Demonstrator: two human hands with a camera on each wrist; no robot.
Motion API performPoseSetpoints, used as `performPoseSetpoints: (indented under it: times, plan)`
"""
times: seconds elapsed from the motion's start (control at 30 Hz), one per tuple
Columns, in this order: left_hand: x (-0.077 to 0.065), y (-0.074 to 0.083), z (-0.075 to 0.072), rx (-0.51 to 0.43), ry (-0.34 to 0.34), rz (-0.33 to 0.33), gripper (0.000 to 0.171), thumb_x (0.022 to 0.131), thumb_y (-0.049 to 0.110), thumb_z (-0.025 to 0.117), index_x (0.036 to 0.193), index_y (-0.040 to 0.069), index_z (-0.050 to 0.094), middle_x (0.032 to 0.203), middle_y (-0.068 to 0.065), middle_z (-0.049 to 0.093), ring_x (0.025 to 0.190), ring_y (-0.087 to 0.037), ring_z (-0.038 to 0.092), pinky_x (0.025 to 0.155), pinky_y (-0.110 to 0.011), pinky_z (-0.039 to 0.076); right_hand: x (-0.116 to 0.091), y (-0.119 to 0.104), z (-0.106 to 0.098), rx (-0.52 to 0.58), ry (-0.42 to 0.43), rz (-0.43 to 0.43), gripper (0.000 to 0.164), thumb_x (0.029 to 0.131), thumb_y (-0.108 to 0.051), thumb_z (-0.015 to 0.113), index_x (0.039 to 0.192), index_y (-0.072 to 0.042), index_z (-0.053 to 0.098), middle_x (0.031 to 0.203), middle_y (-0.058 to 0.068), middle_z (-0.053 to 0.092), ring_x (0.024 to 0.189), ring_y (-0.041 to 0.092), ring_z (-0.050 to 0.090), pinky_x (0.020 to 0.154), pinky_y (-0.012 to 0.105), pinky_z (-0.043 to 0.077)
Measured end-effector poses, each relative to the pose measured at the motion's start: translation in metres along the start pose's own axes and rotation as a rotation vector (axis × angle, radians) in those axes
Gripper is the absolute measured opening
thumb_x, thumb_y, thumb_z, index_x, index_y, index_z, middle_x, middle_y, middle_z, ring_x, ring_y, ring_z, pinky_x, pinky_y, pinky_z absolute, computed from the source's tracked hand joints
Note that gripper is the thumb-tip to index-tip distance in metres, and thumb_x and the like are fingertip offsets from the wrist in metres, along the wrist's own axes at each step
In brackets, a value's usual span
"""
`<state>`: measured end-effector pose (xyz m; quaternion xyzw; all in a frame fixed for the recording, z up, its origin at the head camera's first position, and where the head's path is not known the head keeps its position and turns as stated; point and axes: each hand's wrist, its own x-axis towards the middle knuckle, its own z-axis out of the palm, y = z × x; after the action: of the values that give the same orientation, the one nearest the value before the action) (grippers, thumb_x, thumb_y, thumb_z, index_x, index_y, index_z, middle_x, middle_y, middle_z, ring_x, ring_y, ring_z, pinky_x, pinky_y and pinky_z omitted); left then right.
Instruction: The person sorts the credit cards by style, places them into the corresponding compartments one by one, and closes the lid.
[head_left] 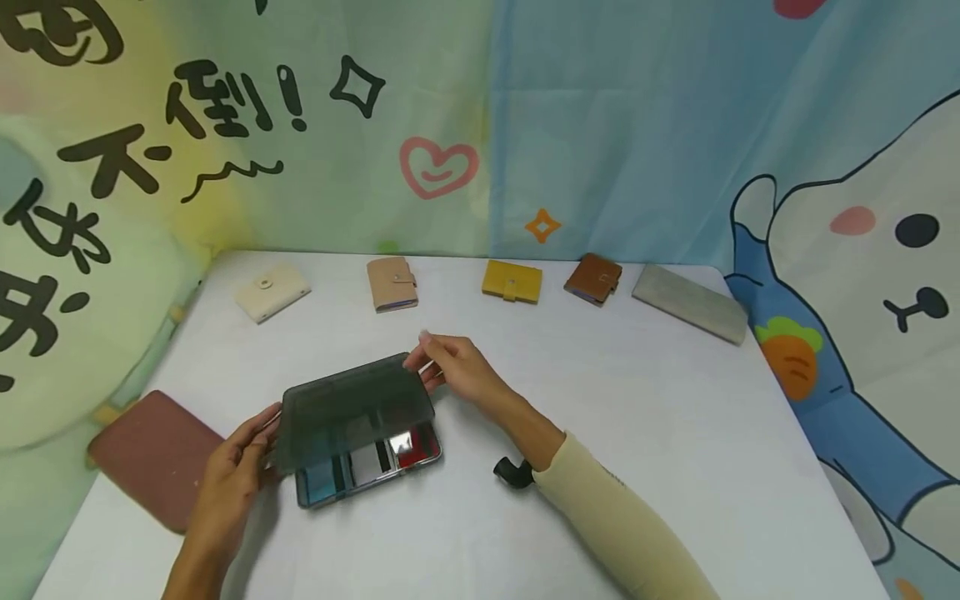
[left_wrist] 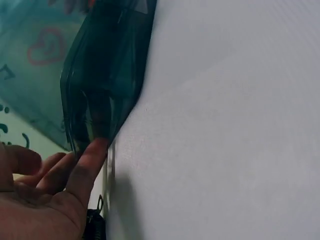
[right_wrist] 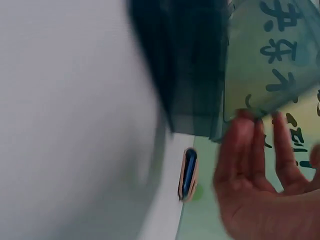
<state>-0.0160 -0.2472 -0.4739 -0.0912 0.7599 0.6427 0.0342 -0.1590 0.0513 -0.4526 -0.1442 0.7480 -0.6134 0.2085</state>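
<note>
A dark see-through plastic box (head_left: 367, 481) sits at the front left of the table, its smoky lid (head_left: 352, 400) partly raised. Under the lid show blue, grey and red contents in compartments; what they are is hard to tell. At the box's left side, my left hand (head_left: 238, 467) touches the edge with its extended fingers (left_wrist: 89, 162). My right hand (head_left: 461, 367) is at the lid's far right corner. In the right wrist view its fairly straight fingers (right_wrist: 232, 150) touch the lid's edge, with the thumb apart.
A maroon flat pad or case (head_left: 161, 458) lies left of the box. Along the back stand a cream wallet (head_left: 272, 292), a beige wallet (head_left: 392, 283), a yellow wallet (head_left: 512, 281), a brown wallet (head_left: 593, 278) and a long grey case (head_left: 690, 302). A printed curtain hangs behind.
</note>
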Motion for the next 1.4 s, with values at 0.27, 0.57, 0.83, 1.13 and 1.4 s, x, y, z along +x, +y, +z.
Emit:
performPoseSetpoints:
  times: [0.27,0.57,0.83,1.13,1.4]
  plan:
    - [-0.005,0.005,0.003,0.182,-0.054,0.093,0.061,0.102,0.024,0.057,0.157,0.016,0.031,0.157,-0.020,0.039,0.132,-0.006,0.052,0.087,-0.008,0.049,-0.046,0.008,0.003,-0.545,-0.154,-0.205,0.058,0.084,-0.055,0.074,0.134,-0.031,0.059,0.146,-0.006,0.050,0.135,0.017,0.042,0.105,0.047,0.046]
    - [-0.007,0.011,0.011,0.450,-0.230,0.252,0.105,0.082,0.026,0.083,0.160,0.032,0.013,0.166,-0.015,0.013,0.147,-0.049,0.022,0.098,-0.071,0.043,-0.064,0.006,0.033,-1.248,-0.175,-0.424,0.100,0.069,-0.060,0.084,0.153,-0.028,0.039,0.163,0.011,0.028,0.153,0.033,0.021,0.123,0.047,0.028]
    - [0.001,0.015,0.024,0.726,-0.211,0.311,0.126,0.063,0.042,0.094,0.161,0.026,0.016,0.159,-0.033,0.017,0.139,-0.058,0.028,0.097,-0.076,0.038,-0.061,0.008,0.040,-1.321,-0.068,-0.445,0.091,0.071,-0.053,0.086,0.150,-0.030,0.046,0.158,0.011,0.039,0.149,0.035,0.030,0.122,0.045,0.031]
    - [0.014,0.014,0.039,1.107,-0.081,0.525,0.123,0.053,0.057,0.092,0.155,0.017,0.036,0.131,-0.034,0.052,0.109,-0.045,0.060,0.080,-0.056,0.056,-0.068,0.013,0.038,-1.282,-0.014,-0.401,0.092,0.068,-0.051,0.088,0.148,-0.027,0.049,0.156,0.014,0.041,0.147,0.038,0.034,0.122,0.044,0.031]
    - [0.037,0.019,0.061,1.202,-0.107,0.611,0.122,0.054,0.073,0.082,0.154,0.021,0.039,0.115,-0.026,0.060,0.097,-0.037,0.064,0.076,-0.050,0.058,-0.080,0.018,0.018,-1.193,0.039,-0.273,0.093,0.067,-0.040,0.092,0.148,-0.028,0.048,0.159,0.014,0.037,0.150,0.037,0.028,0.123,0.046,0.028]
